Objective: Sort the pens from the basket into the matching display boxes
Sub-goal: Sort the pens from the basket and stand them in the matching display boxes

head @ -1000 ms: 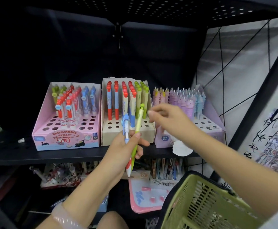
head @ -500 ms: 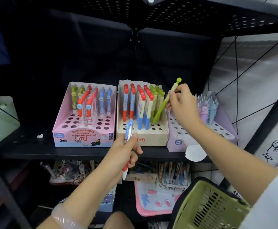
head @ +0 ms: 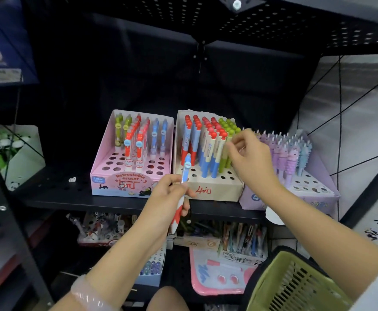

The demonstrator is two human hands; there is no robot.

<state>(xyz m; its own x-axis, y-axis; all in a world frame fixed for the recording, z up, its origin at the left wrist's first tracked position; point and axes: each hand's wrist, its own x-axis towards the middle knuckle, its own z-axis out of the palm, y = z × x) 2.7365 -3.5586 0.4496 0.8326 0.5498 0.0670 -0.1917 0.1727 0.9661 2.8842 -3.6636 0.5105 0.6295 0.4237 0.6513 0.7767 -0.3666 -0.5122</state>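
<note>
1. Black perforated metal shelving [head: 116, 202] fills your view, a dark back panel behind it and a pale wire-crossed wall at 2 o'clock; a lower tier under the boxes holds more stationery in trays.

2. Nearest you, at 5 o'clock, sits the olive-green slatted plastic basket [head: 295, 286]. Only its corner shows, so you cannot tell how many pens are left in it.

3. Your left hand [head: 169, 204] is curled round a white, red and blue retractable pen [head: 182, 194], tip pointing down, blue cap up. It hangs just in front of the seam between the two nearer boxes, in no hole yet.

4. Just beyond, at 10 o'clock from that hand, stands the pink cardboard display box [head: 129, 167] labelled as retractable erasers. Its red-and-white pieces with round blue badges look like the match for what you hold, and many front holes are free.

5. At 12 o'clock is the tan cardboard display box [head: 208, 189], packed with red-capped blue pens and a green group.

6. Your right hand [head: 249, 160] hovers at the green pens [head: 228, 140], fingers loosely bent. Whether it pinches one I cannot tell; that placement looks finished or nearly so.

7. Farthest, at 2 o'clock, the lilac cardboard display box [head: 318, 187] holds pastel pens.

8. Judged overall: mid-task, one pen in hand to seat, the basket's remainder unknown.
</note>
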